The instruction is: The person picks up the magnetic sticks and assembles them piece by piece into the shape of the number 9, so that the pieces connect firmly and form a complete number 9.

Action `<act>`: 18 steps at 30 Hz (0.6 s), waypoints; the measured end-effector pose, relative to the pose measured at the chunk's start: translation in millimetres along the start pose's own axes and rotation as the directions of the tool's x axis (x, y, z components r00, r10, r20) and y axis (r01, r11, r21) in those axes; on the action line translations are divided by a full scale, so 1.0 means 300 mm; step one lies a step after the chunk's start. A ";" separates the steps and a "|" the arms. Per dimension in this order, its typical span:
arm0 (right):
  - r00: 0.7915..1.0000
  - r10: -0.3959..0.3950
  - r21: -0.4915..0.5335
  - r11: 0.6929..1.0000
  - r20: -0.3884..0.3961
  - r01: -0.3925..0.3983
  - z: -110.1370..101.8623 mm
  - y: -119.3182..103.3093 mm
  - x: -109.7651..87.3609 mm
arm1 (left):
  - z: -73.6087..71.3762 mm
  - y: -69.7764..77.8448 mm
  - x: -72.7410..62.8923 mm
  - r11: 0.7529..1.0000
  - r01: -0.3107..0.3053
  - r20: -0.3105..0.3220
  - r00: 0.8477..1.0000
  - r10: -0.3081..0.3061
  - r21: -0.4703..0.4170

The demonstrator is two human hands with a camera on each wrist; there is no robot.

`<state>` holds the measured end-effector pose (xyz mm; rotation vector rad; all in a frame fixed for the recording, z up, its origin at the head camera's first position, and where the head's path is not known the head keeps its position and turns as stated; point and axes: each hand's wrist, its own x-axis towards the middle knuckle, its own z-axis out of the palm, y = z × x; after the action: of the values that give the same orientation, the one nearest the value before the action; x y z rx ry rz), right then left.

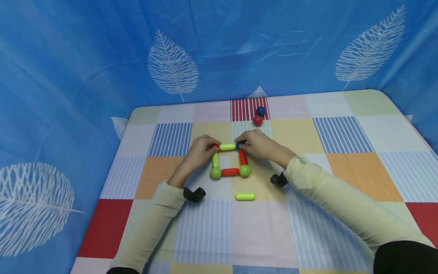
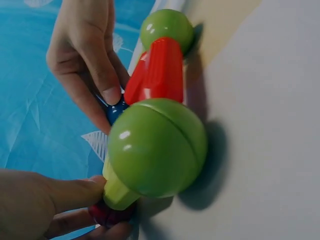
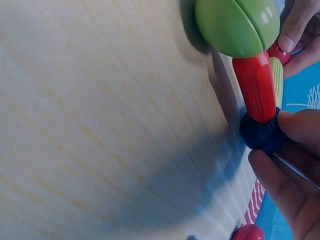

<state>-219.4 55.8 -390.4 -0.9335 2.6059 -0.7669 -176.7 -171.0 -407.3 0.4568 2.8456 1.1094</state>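
Observation:
A four-sided frame of plastic rods and balls lies on the table. Its near corners are two green balls (image 1: 215,173), joined by a red rod (image 1: 230,172). Yellow-green rods form the left side and the far side (image 1: 227,147); another red rod (image 3: 255,87) is the right side. At the far left corner my left hand (image 1: 200,150) pinches a dark red ball (image 2: 112,214), partly hidden by the fingers. My right hand (image 1: 258,144) holds the blue ball (image 3: 262,131) at the far right corner between thumb and fingers, where the red rod meets it.
Nearer me lies a loose yellow-green rod (image 1: 245,196). Beyond the frame, a red ball (image 1: 257,121) and a blue ball (image 1: 261,111) sit close together. A patchwork cloth (image 1: 202,228) covers the table, and a blue leaf-print curtain (image 1: 232,49) hangs behind.

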 end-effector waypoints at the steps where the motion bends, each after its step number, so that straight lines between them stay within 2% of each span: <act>1: 1.000 -0.003 0.000 1.000 -0.002 0.003 0.000 0.000 -0.001 | 0.002 -0.001 0.000 1.000 0.000 -0.006 1.000 0.000 -0.009; 9: 0.998 -0.056 -0.002 0.998 -0.036 0.056 -0.003 0.000 -0.007 | 0.012 -0.002 -0.003 0.999 0.016 -0.032 0.999 -0.018 -0.036; 18: 0.996 -0.082 0.004 0.997 -0.022 0.082 -0.003 0.007 -0.004 | 0.022 -0.009 -0.010 0.999 -0.001 -0.062 0.998 -0.001 -0.035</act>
<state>-219.8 58.3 -390.7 -1.0415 2.5970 -0.8078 -173.5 -169.3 -414.0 0.4277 2.8737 1.1914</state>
